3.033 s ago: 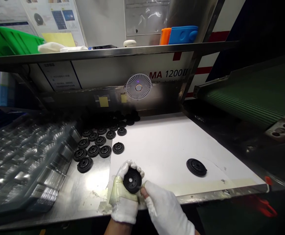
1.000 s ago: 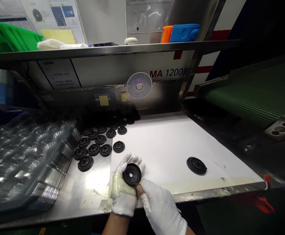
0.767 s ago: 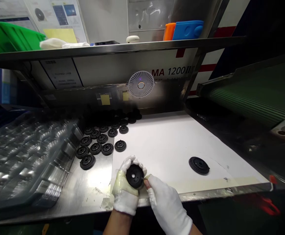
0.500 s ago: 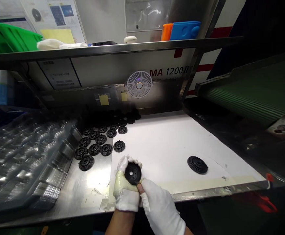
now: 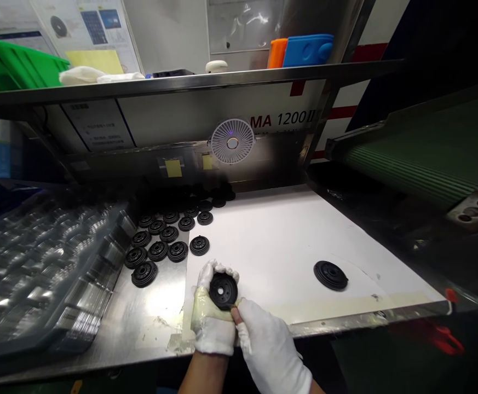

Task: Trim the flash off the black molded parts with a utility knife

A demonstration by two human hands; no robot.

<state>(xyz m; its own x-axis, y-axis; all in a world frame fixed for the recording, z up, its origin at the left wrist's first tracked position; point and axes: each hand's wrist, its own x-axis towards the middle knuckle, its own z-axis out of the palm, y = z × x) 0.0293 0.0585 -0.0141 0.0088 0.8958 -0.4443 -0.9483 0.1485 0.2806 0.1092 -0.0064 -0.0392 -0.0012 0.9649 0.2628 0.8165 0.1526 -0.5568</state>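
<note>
The left hand [image 5: 212, 323], in a white glove with a shiny yellowed patch, held a black ribbed rubber disc [image 5: 223, 291] up just above the front edge of the table [image 5: 156, 323]. Its grip was closed around the disc's rim, with the fingers curled over the far side and the disc's face turned up to the camera. The right hand [image 5: 269, 350], also gloved, came in from the lower right with a bare fingertip [image 5: 234, 313] showing. Its grip was drawn together right at the disc's near rim, but whether it clamped the disc or something thin there was too small to tell. The work in hand looked like close handling of this one disc at its edge.

Similar discs [image 5: 167, 243] lay in loose rows on the bare steel to the left, beside a clear plastic tray [image 5: 45, 268]. Another disc [image 5: 330, 275] lay alone on a white sheet [image 5: 271, 257] to the right. Behind them stood a small fan [image 5: 232, 143], and above it the machine's panel read "MA 1200II" [image 5: 283, 118]. A green crate [image 5: 9, 76] and a blue case [image 5: 307, 50] sat on the shelf [image 5: 189, 82]; the small print on the notices was unreadable.
</note>
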